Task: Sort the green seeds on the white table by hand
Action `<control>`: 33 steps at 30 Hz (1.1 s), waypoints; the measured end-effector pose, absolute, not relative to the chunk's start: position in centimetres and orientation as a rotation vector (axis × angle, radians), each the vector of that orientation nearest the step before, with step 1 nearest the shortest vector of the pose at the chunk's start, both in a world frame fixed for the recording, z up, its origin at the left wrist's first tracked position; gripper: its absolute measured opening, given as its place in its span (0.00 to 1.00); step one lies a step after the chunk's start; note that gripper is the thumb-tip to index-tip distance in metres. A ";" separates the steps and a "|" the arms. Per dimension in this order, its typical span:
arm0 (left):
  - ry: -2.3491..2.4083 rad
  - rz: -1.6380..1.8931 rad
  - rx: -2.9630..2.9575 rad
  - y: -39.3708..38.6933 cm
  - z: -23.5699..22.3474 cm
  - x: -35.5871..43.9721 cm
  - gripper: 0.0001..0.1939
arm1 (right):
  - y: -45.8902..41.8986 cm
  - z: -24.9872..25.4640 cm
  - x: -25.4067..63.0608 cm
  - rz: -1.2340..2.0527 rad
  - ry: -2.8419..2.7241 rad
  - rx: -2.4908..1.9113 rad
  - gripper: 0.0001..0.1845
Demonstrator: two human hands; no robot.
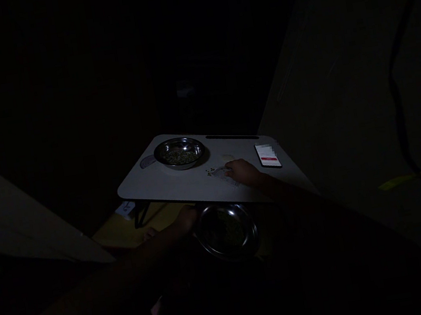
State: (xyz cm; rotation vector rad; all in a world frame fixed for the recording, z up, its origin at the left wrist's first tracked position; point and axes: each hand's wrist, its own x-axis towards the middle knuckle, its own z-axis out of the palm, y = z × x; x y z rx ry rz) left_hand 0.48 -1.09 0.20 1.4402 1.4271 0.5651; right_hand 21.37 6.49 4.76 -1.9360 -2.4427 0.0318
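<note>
The scene is very dark. My right hand [242, 171] rests on a small white folding table [167, 185], fingers curled beside a few scattered grains [210, 171]. A steel bowl of greenish grains [180, 153] stands on the table's far side. My left hand [186, 220] grips the rim of a second steel bowl [226, 231], held just below the table's near edge; it also holds greenish grains.
A lit phone [268, 155] lies on the table's right side. A slot [231, 136] runs along the far edge. A white plug or socket [126, 209] sits on the floor under the table. A dark cable [396, 96] hangs at the right.
</note>
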 end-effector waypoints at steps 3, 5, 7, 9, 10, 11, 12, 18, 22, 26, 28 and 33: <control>1.456 0.546 1.454 -1.1 0.3 0.6 0.13 | 6.5 4.8 21.3 0.032 -2.446 -1.950 0.16; 1.481 0.544 1.450 -1.1 0.4 0.7 0.13 | 6.5 4.9 21.2 0.024 -2.452 -1.946 0.16; 1.476 0.542 1.439 -1.1 0.5 0.8 0.12 | 6.5 4.9 21.2 0.014 -2.459 -1.932 0.15; 1.454 0.545 1.434 -1.1 0.5 0.8 0.11 | 6.5 4.9 21.2 0.005 -2.468 -1.912 0.15; 1.440 0.554 1.436 -1.1 0.4 0.7 0.11 | 6.6 4.9 21.1 0.004 -2.469 -1.907 0.15; 1.425 0.558 1.440 -1.1 0.3 0.7 0.10 | 6.6 4.9 21.1 0.007 -2.467 -1.906 0.15; 1.411 0.554 1.447 -1.1 0.2 0.6 0.11 | 6.7 4.9 21.0 0.010 -2.461 -1.910 0.15; 1.432 0.537 1.489 -0.8 -0.2 0.3 0.10 | 7.1 4.9 20.6 0.012 -2.450 -1.897 0.15; 1.410 0.554 1.512 -0.5 -0.4 0.3 0.10 | 7.5 5.0 20.5 0.007 -2.491 -1.861 0.15; 1.438 0.530 1.443 -0.7 -0.2 0.5 0.12 | 7.6 5.1 20.4 0.005 -2.484 -1.832 0.15; 1.460 0.500 1.430 -0.9 0.2 0.6 0.13 | 7.5 5.1 20.3 0.009 -2.481 -1.821 0.15; 1.464 0.501 1.414 -1.1 0.6 0.7 0.14 | 7.3 5.3 20.1 -0.006 -2.485 -1.799 0.15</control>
